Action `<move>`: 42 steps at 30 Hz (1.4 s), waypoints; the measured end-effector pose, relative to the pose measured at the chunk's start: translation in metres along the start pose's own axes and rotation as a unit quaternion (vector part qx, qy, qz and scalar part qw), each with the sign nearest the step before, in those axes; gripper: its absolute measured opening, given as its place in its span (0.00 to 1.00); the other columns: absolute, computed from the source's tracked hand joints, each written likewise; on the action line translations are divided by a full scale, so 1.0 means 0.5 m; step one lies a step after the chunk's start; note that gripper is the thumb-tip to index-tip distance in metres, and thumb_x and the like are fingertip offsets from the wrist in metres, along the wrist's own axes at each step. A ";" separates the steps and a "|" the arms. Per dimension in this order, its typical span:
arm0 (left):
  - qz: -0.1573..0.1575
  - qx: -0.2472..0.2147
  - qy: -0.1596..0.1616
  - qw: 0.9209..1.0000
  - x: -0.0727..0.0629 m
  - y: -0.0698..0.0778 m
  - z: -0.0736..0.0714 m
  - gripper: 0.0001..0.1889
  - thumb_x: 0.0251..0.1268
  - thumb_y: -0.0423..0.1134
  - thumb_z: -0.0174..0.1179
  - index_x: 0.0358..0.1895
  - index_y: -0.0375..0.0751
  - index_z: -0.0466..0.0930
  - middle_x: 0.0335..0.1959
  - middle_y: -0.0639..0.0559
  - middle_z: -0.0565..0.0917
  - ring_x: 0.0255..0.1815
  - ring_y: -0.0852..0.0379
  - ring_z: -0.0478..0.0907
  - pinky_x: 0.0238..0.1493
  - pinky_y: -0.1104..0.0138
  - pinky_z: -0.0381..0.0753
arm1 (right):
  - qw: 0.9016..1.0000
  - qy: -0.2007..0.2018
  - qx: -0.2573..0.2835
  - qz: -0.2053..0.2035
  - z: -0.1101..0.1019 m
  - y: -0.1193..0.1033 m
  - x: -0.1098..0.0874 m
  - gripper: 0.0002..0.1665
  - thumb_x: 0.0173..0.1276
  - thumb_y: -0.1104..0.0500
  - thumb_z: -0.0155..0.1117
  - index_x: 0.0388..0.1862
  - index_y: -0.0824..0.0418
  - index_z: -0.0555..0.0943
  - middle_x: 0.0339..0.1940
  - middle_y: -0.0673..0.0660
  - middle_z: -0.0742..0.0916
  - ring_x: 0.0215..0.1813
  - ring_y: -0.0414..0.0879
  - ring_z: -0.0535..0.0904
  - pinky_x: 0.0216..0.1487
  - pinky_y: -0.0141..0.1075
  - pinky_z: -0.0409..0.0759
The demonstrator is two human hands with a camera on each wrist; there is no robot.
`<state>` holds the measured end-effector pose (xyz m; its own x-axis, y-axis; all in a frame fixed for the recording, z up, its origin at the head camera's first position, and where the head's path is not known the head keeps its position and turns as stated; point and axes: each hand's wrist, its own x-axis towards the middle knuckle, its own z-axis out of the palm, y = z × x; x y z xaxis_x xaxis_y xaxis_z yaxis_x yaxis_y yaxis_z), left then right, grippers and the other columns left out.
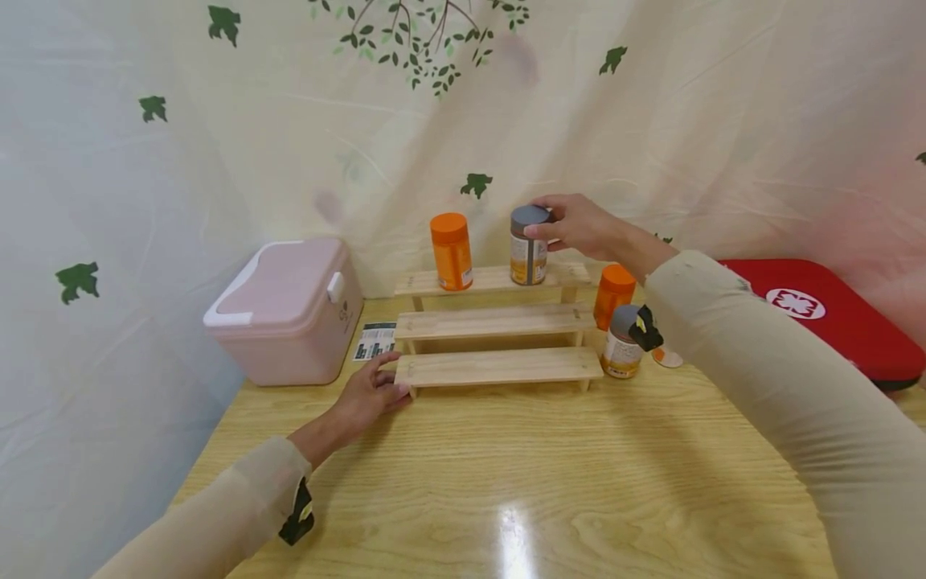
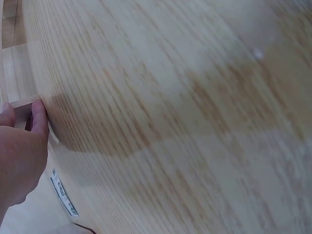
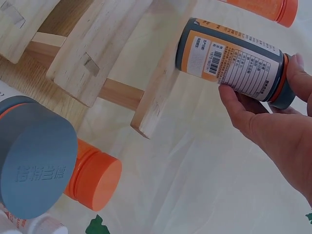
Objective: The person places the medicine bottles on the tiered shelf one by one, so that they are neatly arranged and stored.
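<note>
A three-step wooden rack (image 1: 499,366) stands on the table. My left hand (image 1: 369,392) grips the left end of its lowest step; in the left wrist view thumb and finger lie on either side of that wood end. On the top step, my right hand (image 1: 579,227) holds a grey-capped supplement bottle (image 1: 529,249) by its cap. The bottle is upright, its base at the board, and the right wrist view shows its printed label (image 3: 234,63). Left of it on the same step is an orange bottle (image 1: 452,253).
Right of the rack stand another orange bottle (image 1: 613,293) and a second grey-capped bottle (image 1: 620,346), partly behind my sleeve. A red case (image 1: 832,322) lies farther right. At left are a pink box (image 1: 289,314) and a printed card (image 1: 374,341). A leaf-patterned cloth hangs behind.
</note>
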<state>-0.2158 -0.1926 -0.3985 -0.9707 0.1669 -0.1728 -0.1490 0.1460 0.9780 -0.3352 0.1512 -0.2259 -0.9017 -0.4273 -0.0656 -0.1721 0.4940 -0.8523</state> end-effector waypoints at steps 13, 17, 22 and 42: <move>-0.004 0.005 -0.002 1.000 0.006 -0.004 0.003 0.31 0.69 0.22 0.51 0.73 0.38 0.54 0.54 0.32 0.74 0.49 0.50 0.78 0.56 0.56 0.79 | 1.000 0.013 -0.014 0.014 -0.029 -0.006 -0.028 0.46 0.71 0.54 0.60 0.78 0.60 0.47 0.74 0.68 0.62 0.67 0.62 0.66 0.69 0.52 0.68; -0.003 0.007 0.002 1.000 0.006 -0.002 0.004 0.31 0.68 0.22 0.51 0.73 0.38 0.54 0.54 0.32 0.74 0.49 0.49 0.78 0.57 0.56 0.79 | 0.999 0.031 -0.032 0.008 -0.058 0.000 -0.053 0.46 0.70 0.51 0.61 0.78 0.59 0.49 0.74 0.67 0.62 0.66 0.62 0.68 0.69 0.54 0.67; -0.005 0.007 0.007 1.000 0.003 0.001 0.005 0.32 0.68 0.22 0.51 0.73 0.37 0.54 0.53 0.31 0.74 0.49 0.47 0.78 0.56 0.55 0.79 | 0.996 0.045 -0.071 0.012 -0.086 0.021 -0.098 0.45 0.70 0.48 0.60 0.78 0.57 0.50 0.72 0.66 0.65 0.64 0.63 0.70 0.67 0.57 0.68; 0.007 -0.009 -0.004 1.000 -0.006 0.002 0.002 0.32 0.68 0.20 0.50 0.73 0.34 0.51 0.51 0.33 0.75 0.47 0.49 0.80 0.55 0.55 0.80 | 0.993 0.072 -0.094 0.006 -0.087 0.123 -0.307 0.39 0.70 0.51 0.61 0.75 0.56 0.57 0.69 0.64 0.70 0.67 0.61 0.65 0.64 0.61 0.67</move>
<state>-0.2130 -0.1919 -0.3969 -0.9715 0.1758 -0.1589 -0.1381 0.1252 0.9825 -0.2248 0.2803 -0.2457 -0.9493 -0.3141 0.0118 -0.2196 0.6361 -0.7397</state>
